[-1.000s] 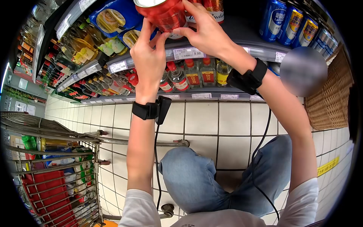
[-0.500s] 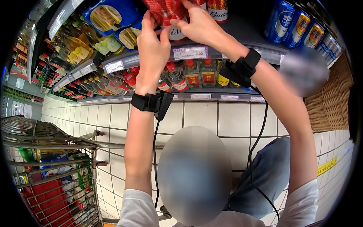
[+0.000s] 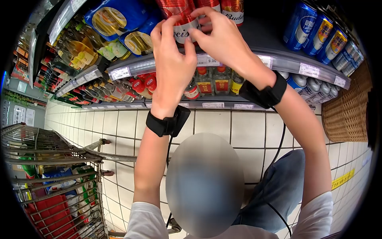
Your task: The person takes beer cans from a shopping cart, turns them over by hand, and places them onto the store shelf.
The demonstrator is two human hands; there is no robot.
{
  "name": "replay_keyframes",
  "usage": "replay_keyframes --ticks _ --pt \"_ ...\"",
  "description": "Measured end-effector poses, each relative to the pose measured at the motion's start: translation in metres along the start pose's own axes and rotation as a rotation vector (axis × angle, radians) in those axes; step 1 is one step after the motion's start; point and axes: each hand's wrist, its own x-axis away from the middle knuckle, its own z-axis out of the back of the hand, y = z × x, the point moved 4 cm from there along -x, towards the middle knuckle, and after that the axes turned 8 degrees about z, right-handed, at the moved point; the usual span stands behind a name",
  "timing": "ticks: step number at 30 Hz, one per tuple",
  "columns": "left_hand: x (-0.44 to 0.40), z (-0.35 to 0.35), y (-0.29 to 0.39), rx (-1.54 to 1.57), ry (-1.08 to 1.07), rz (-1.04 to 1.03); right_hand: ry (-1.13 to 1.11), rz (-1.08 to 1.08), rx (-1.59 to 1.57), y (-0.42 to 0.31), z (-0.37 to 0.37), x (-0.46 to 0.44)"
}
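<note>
A red Budweiser beer can [image 3: 181, 31] with a white label band stands at the front of the upper shelf. My left hand [image 3: 174, 59] is just in front of it on the left, fingers curved and apart. On the can's right, my right hand [image 3: 225, 42] is also open, its thumb and fingers loosely bent. Whether any fingertip still touches the can I cannot tell. Another red Budweiser can [image 3: 234, 12] stands to the right, with one more partly hidden between them. Both wrists wear black straps with cabled devices.
Blue-wrapped bottles [image 3: 109, 20] stand left of the cans, and blue beer cans [image 3: 300, 26] at the right. Below the shelf edge are red-capped bottles [image 3: 205, 81]. A wire shopping cart [image 3: 85, 153] with goods is at lower left, a wicker basket [image 3: 345, 107] at right.
Both hands have drawn back from the red can toward me and loosened, their fingers now more apart. The can stands on the shelf, more of its label showing. The view has shifted slightly.
</note>
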Motion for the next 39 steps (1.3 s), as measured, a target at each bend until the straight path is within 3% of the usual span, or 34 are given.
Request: replay_keyframes --ticks 1,2,3,6,7,13,19,21,28,30,39 --pt "0.001 -0.001 -0.003 -0.001 -0.001 0.002 -0.142 -0.033 -0.005 0.006 -0.003 0.004" --pt "0.003 -0.002 -0.004 -0.064 0.007 -0.026 0.036 0.120 -0.034 0.009 -0.005 0.006" --pt "0.004 -0.006 -0.007 -0.126 0.011 -0.053 0.037 0.116 -0.034 0.011 -0.005 0.007" --pt "0.002 -0.009 -0.014 -0.026 -0.013 0.050 -0.218 -0.109 -0.108 0.005 -0.009 0.010" --pt "0.002 -0.010 -0.018 0.043 -0.058 0.119 -0.217 -0.112 -0.111 0.007 -0.011 0.009" --pt "-0.011 -0.024 -0.028 -0.096 0.003 0.019 -0.186 -0.021 -0.076 0.021 -0.024 -0.002" --pt "-0.019 -0.032 -0.036 -0.138 -0.006 -0.015 -0.240 -0.065 -0.019 0.031 -0.031 -0.009" --pt "-0.021 -0.035 -0.038 -0.154 -0.005 -0.041 -0.155 -0.087 -0.034 0.041 -0.037 -0.010" --pt "-0.028 -0.038 -0.054 -0.091 -0.023 0.015 -0.228 -0.122 -0.044 0.051 -0.038 -0.018" --pt "-0.030 -0.041 -0.048 -0.032 -0.117 0.096 -0.311 -0.204 -0.058 0.051 -0.039 -0.020" --pt "-0.032 -0.045 -0.060 -0.082 -0.137 0.027 -0.118 -0.089 -0.019 0.060 -0.030 -0.013"
